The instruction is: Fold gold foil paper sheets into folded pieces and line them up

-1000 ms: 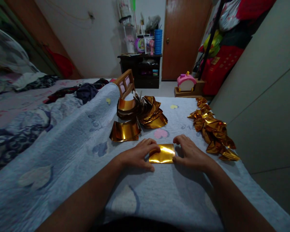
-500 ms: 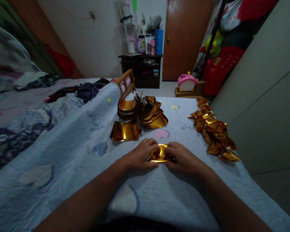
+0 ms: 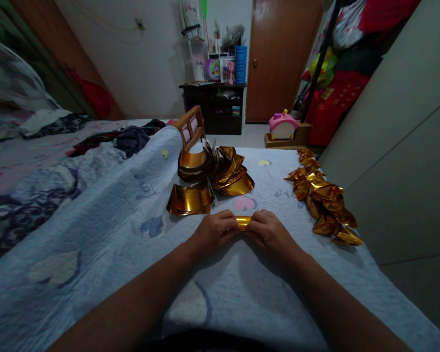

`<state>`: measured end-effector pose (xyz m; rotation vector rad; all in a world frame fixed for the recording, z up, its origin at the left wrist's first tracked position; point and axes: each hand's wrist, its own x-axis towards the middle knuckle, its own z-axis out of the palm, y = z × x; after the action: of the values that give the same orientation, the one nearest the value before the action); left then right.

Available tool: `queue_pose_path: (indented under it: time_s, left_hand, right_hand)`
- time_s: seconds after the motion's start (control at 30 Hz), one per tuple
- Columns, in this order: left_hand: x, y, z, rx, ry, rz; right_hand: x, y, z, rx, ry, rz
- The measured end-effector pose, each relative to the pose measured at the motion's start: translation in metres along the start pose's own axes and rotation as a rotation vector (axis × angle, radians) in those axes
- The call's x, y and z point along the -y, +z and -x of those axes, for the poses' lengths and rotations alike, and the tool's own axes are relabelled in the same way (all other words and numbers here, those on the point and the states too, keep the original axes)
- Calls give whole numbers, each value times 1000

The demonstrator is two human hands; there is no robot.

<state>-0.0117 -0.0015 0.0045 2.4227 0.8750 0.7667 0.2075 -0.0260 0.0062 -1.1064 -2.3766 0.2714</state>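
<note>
Between my two hands lies a narrow strip of shiny gold foil paper point(image 3: 243, 223), rolled or folded over lengthwise. My left hand point(image 3: 219, 229) pinches its left end, fingers on top and thumb at the near side. The right end is gripped the same way by my right hand point(image 3: 267, 230). Both ends of the paper are hidden under the fingers. Just beyond my left hand sits a stack of curved gold foil sheets point(image 3: 190, 198), with a larger pile of such sheets point(image 3: 234, 181) behind it.
Along the right edge of the blue quilted cover point(image 3: 132, 264) runs a heap of folded gold foil pieces point(image 3: 326, 198). A small wooden chair back point(image 3: 190, 124) stands behind the sheets. Crumpled bedding point(image 3: 77, 166) lies at left, and a pale cabinet point(image 3: 399, 171) rises on the right.
The gold foil paper has gone from a wider piece to a narrow strip. Both hands have closed in on its ends, thumbs drawn up toward the fingers.
</note>
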Motion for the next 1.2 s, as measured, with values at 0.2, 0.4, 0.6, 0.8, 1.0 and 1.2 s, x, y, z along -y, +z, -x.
queue_pose_path:
  time_s: [0.2, 0.4, 0.6, 0.8, 1.0, 1.2]
  left_hand:
    - [-2, -5, -4, -115, -71, 136]
    - [2, -4, -5, -257, -73, 123]
    - [2, -1, -5, -380, -6, 50]
    - [-3, -1, -6, -472, 9, 4]
    - [-3, 3, -5, -420, 52, -32]
    - [0, 6, -2, -217, 75, -153]
  right_hand:
    - [-15, -10, 3, -76, 30, 46]
    - [-28, -19, 6, -152, 72, 75]
    - [-30, -21, 7, -211, 49, 70]
    - [-18, -25, 7, -280, 41, -1]
    - [-10, -18, 3, -233, 65, 5]
    - [-13, -13, 4, -29, 93, 25]
